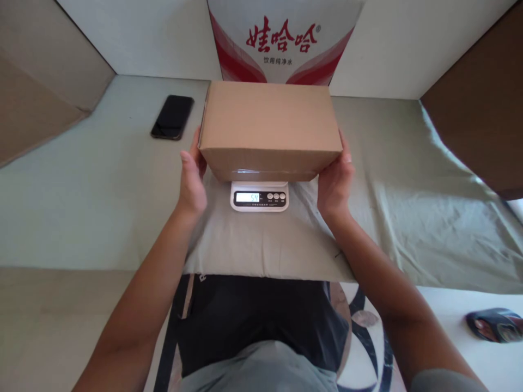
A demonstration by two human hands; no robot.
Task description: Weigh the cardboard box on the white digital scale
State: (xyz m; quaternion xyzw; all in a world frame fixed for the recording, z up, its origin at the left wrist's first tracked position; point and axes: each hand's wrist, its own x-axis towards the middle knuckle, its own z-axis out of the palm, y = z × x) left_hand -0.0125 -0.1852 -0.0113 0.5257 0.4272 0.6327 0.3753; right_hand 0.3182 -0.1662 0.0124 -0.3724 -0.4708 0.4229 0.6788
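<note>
Head view: left hand (192, 182) and right hand (335, 182) each keep a flat grip clamped on a cardboard box (269, 128) over a lit scale (260, 196), phone (172, 116) nearby.

Bed (81, 207) covered in a pale green sheet (408, 218), wrinkling at right. Black phone (172, 117) lying flat at back left. White digital scale (259, 196) sitting at centre, its display lighting up. Red-and-white carton (281, 41) standing at the back edge against the wall.
</note>
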